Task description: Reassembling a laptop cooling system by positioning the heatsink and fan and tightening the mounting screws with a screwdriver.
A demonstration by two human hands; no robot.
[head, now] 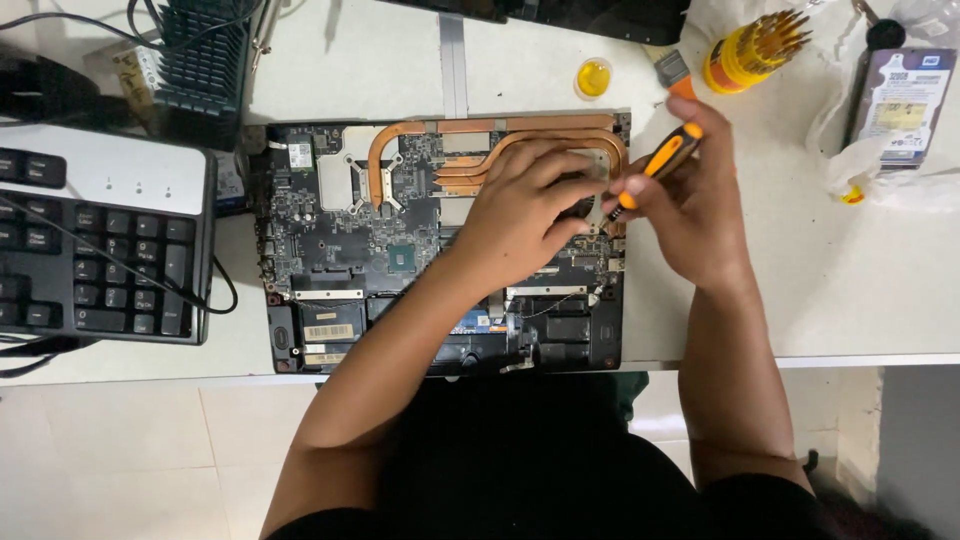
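White surface (380, 70) is carrying an opened laptop (440, 250). Right hand (690, 215) is gripping the light screwdriver (660, 165) by its handle; left hand (525, 205), fingers curled, is bracing the fragile board at three o'clock.

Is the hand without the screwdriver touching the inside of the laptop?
Touching. The head view shows the left hand resting flat on the opened laptop, its fingers lying over the copper heat pipes, with no gap visible.

We are at an electronics repair bench: an opened laptop (440, 240) with bare board and copper pipes lies on the white surface (860, 290), a screwdriver set (752, 48) and hard drive (903, 105) far right, a keyboard (95, 245) left.
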